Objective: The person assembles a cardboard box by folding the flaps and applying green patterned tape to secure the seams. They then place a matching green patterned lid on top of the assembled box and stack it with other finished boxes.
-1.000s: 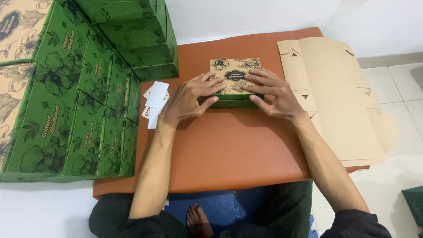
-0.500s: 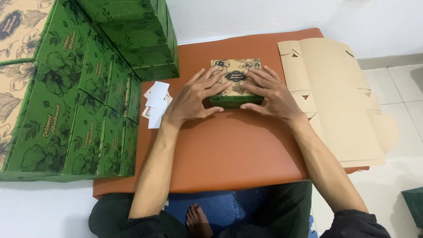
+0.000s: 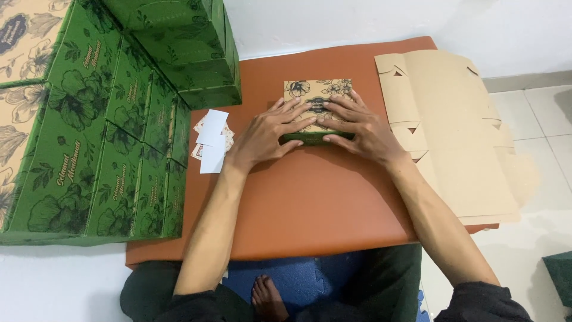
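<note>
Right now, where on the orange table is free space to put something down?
Free: the orange table near the person, between the forearms. Also the far strip behind the small box. Crowded: green boxes and white cards left, flat cardboard right.
</note>
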